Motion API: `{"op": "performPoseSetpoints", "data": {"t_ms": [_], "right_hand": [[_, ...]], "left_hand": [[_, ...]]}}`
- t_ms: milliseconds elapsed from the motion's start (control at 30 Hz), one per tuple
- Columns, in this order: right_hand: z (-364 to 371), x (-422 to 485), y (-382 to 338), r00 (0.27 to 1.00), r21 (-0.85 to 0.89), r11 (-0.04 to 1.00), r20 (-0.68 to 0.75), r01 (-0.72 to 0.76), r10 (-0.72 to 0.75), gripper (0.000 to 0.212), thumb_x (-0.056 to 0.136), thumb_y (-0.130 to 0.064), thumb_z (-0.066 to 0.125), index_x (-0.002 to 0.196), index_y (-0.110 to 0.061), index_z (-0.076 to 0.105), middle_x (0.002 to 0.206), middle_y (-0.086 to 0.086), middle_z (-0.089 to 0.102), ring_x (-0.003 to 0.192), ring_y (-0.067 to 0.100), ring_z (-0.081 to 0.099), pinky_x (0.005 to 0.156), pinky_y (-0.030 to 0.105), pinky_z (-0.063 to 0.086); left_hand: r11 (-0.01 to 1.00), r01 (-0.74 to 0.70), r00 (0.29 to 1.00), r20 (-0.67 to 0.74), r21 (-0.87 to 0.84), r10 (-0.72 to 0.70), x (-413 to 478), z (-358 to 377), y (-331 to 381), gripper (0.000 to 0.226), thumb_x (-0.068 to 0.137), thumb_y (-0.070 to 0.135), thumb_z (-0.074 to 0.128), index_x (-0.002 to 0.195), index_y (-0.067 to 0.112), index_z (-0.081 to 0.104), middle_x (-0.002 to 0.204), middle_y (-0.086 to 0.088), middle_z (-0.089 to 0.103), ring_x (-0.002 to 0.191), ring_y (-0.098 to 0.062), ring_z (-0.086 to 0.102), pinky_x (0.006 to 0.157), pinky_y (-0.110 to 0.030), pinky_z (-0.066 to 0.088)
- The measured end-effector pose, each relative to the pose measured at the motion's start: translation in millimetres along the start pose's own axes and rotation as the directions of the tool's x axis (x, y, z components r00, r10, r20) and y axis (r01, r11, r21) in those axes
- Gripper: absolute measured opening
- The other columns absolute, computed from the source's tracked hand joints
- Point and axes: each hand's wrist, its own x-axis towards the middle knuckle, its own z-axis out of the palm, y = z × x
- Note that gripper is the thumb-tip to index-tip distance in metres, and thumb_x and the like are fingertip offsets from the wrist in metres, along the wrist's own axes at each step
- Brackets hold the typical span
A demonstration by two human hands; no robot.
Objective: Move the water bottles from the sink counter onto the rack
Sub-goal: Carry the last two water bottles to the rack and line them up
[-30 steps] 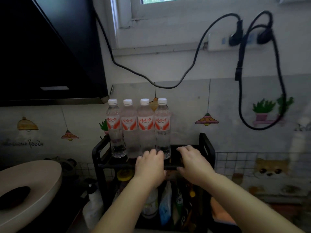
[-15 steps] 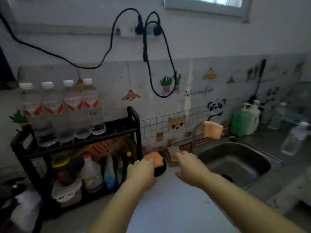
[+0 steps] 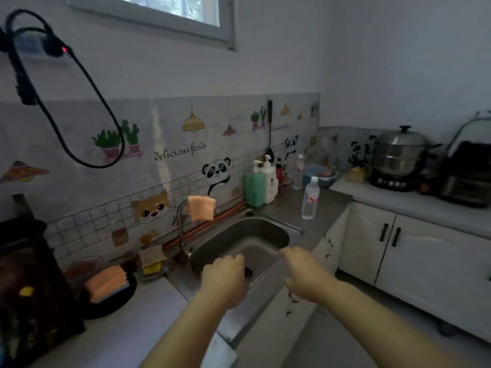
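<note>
A clear water bottle with a white cap and red label stands upright on the grey sink counter, right of the steel sink. A second bottle stands further back by the wall. My left hand hovers over the sink basin with fingers curled and nothing in it. My right hand is beside it over the sink's front right edge, fingers loosely bent, holding nothing. Both hands are well short of the bottles. Only a dark corner of the black rack shows at the far left.
A faucet with an orange cloth draped on it rises behind the sink. Green and white soap dispensers stand by the wall. An orange sponge on a black dish lies left of the sink. A steamer pot sits on the right counter.
The view has swung right from the rack, with its row of bottles, to the sink. Both hands left the rack's rail and moved right over the sink, holding nothing.
</note>
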Motion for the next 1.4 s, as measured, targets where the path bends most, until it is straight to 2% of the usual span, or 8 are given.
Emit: {"op": "performPoseSetpoints", "data": {"t_ms": [133, 267, 533, 833, 1000, 1133, 1233, 1400], "right_hand": [[-27.4, 0.1, 86.7, 0.998, 0.052, 0.997, -0.004, -0.057, 0.058, 0.048, 0.087, -0.017, 0.054, 0.132, -0.015, 0.041, 0.135, 0.009, 0.045, 0.123, 0.028, 0.045, 0.103, 0.039, 0.041], [-52.2, 5.3, 163.1, 0.994, 0.06, 0.993, -0.017, -0.102, 0.104, 0.051, 0.085, -0.02, 0.055, 0.134, -0.017, 0.039, 0.136, 0.008, 0.045, 0.124, 0.027, 0.043, 0.104, 0.04, 0.04], [-81.0, 36.7, 259.5, 0.991, 0.084, 0.988, -0.018, -0.13, 0.132, 0.054, 0.085, -0.02, 0.058, 0.135, -0.014, 0.039, 0.138, 0.008, 0.043, 0.123, 0.026, 0.046, 0.103, 0.035, 0.041], [-90.4, 133.5, 330.6, 0.992, 0.053, 0.99, 0.0, -0.129, 0.129, 0.055, 0.088, -0.017, 0.054, 0.139, -0.016, 0.035, 0.142, 0.006, 0.04, 0.119, 0.023, 0.05, 0.1, 0.033, 0.041], [-109.1, 216.0, 365.0, 0.993, 0.024, 0.993, 0.028, -0.113, 0.112, 0.047, 0.087, -0.015, 0.053, 0.133, -0.012, 0.041, 0.136, 0.012, 0.046, 0.121, 0.027, 0.048, 0.102, 0.036, 0.042], [-125.5, 278.8, 385.6, 0.997, 0.039, 0.996, 0.01, -0.083, 0.082, 0.046, 0.087, -0.019, 0.053, 0.132, -0.015, 0.042, 0.132, 0.009, 0.048, 0.12, 0.026, 0.048, 0.102, 0.038, 0.042], [-128.3, 317.0, 400.9, 0.997, 0.02, 0.997, 0.036, -0.07, 0.069, 0.053, 0.087, -0.021, 0.055, 0.137, -0.016, 0.037, 0.134, 0.008, 0.047, 0.121, 0.025, 0.047, 0.102, 0.038, 0.042], [-125.9, 377.6, 429.8, 0.997, 0.042, 0.999, 0.081, -0.011, 0.008, 0.048, 0.086, -0.024, 0.055, 0.131, -0.017, 0.041, 0.128, 0.009, 0.049, 0.115, 0.023, 0.049, 0.098, 0.035, 0.044]], "left_hand": [[0.999, -0.038, 0.999, -0.006, -0.031, 0.038, 45.1, 2.6, 87.2, 0.039, 0.085, 0.03, 0.057, 0.121, 0.018, 0.047, 0.122, -0.008, 0.056, 0.111, -0.029, 0.054, 0.09, -0.041, 0.045], [0.996, -0.07, 0.998, 0.003, -0.049, 0.07, 87.3, 0.7, 165.6, 0.045, 0.085, 0.032, 0.058, 0.126, 0.019, 0.044, 0.125, -0.006, 0.054, 0.114, -0.028, 0.053, 0.093, -0.042, 0.044], [0.995, -0.09, 0.995, 0.033, -0.051, 0.092, 164.7, 4.3, 253.6, 0.046, 0.084, 0.035, 0.059, 0.125, 0.018, 0.045, 0.121, -0.006, 0.055, 0.109, -0.027, 0.055, 0.091, -0.04, 0.044], [0.992, -0.071, 0.997, 0.001, -0.103, 0.071, 283.2, 27.9, 279.4, 0.041, 0.086, 0.033, 0.057, 0.122, 0.018, 0.046, 0.122, -0.005, 0.054, 0.11, -0.026, 0.054, 0.089, -0.039, 0.045], [0.984, 0.002, 0.999, -0.036, -0.18, -0.009, 372.1, 27.5, 281.9, 0.04, 0.087, 0.027, 0.058, 0.124, 0.018, 0.046, 0.122, -0.003, 0.055, 0.109, -0.021, 0.054, 0.09, -0.035, 0.046], [0.967, 0.054, 0.997, -0.031, -0.249, -0.064, 438.0, 23.2, 279.4, 0.045, 0.085, 0.026, 0.061, 0.126, 0.019, 0.046, 0.122, -0.003, 0.055, 0.11, -0.02, 0.054, 0.092, -0.034, 0.045], [0.945, 0.111, 0.993, -0.005, -0.309, -0.118, 474.4, 30.0, 279.2, 0.05, 0.083, 0.028, 0.063, 0.128, 0.021, 0.044, 0.124, -0.002, 0.055, 0.112, -0.02, 0.053, 0.096, -0.036, 0.046], [0.854, 0.219, 0.974, 0.049, -0.472, -0.223, 526.0, 50.0, 278.1, 0.061, 0.078, 0.032, 0.069, 0.131, 0.021, 0.04, 0.13, 0.0, 0.052, 0.117, -0.019, 0.052, 0.099, -0.038, 0.046]]}}
